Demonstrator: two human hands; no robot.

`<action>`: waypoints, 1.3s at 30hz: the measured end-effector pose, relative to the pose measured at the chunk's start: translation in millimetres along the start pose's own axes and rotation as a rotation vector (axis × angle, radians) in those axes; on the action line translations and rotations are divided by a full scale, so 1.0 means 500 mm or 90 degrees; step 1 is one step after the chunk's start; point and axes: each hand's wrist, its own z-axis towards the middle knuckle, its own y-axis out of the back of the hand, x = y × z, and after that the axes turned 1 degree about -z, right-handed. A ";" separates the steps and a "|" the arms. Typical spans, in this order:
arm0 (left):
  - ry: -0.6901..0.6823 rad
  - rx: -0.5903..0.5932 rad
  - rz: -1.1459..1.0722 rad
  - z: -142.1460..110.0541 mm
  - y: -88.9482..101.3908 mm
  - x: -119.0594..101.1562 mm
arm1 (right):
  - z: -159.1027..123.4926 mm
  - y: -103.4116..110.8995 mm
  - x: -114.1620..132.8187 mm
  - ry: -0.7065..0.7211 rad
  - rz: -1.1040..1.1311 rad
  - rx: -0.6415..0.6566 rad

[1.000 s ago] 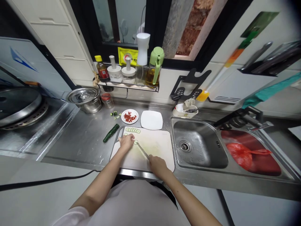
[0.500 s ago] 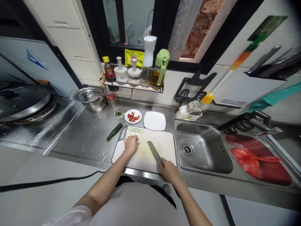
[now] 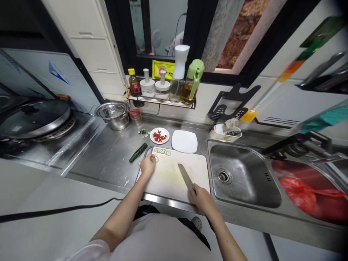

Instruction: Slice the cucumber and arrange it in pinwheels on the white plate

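My left hand (image 3: 147, 165) is over the left part of the white cutting board (image 3: 168, 186). Its fingers are curled together at a cucumber slice (image 3: 156, 159), which shows just beside the fingertips. Above it, a row of overlapping cucumber slices (image 3: 162, 152) lies along the board's far edge. On the right side, my right hand (image 3: 202, 198) grips the handle of a kitchen knife (image 3: 185, 175); the blade lies low over the board and points away to the left. A dark green length of cucumber (image 3: 138, 152) rests on the steel counter left of the board.
Behind the board stand a plate of chopped red pieces (image 3: 159, 136) and a white square plate (image 3: 184, 141). Cucumber scraps (image 3: 143, 132) lie nearby. A lidded steel pot (image 3: 115, 116) is at the back left, a sink (image 3: 244, 177) to the right. Seasonings fill a wall shelf (image 3: 163, 100).
My left hand has moved left and away from me with the cucumber slice, toward the row's left end. My right hand still holds the knife in about the same place over the board.
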 end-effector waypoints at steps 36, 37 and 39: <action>-0.121 0.012 0.076 0.010 -0.026 -0.072 | 0.004 -0.011 0.008 -0.017 0.005 0.008; -0.130 0.017 0.079 0.012 -0.031 -0.081 | 0.003 -0.013 0.011 -0.018 0.000 0.005; -0.142 0.028 0.090 0.015 -0.042 -0.097 | 0.001 -0.017 0.015 -0.019 -0.008 0.000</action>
